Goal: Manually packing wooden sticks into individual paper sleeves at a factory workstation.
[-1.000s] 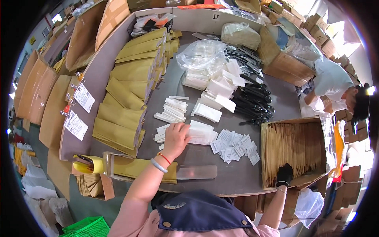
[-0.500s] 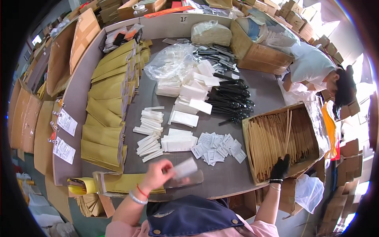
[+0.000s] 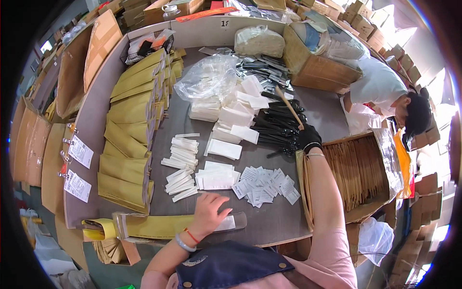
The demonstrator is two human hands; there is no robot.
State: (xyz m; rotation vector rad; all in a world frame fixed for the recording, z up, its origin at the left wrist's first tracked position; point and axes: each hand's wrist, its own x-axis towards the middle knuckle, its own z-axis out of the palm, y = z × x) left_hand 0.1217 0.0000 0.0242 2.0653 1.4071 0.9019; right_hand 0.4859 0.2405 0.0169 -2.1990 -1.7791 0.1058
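Observation:
My left hand (image 3: 210, 210), bare, is open with thumb and fingers apart at the table's front edge. Below it a white packet (image 3: 227, 223) lies on or in a clear plastic sleeve (image 3: 240, 220); which of the two, I cannot tell. In a black glove, my right hand (image 3: 308, 138) is closed round thin wooden chopsticks (image 3: 288, 107), which point away to the far left. It reaches over the near end of a pile of black plastic spoons (image 3: 276, 118). Whether its fingers also touch a spoon is hidden. My right forearm crosses the cardboard box of chopsticks (image 3: 358, 168).
White napkin packets (image 3: 216, 176), narrow white packets (image 3: 182, 154) and small printed cards (image 3: 267, 185) lie mid-table. Yellow paper sleeves (image 3: 127, 139) line the left wall. A yellow strip (image 3: 159, 226) runs along the front. Another person (image 3: 380, 86) bends beyond the right edge.
My right hand has moved from the chopstick box up and left to the black spoons, carrying chopsticks. My left hand has let go of the white packet, now on or in the clear sleeve.

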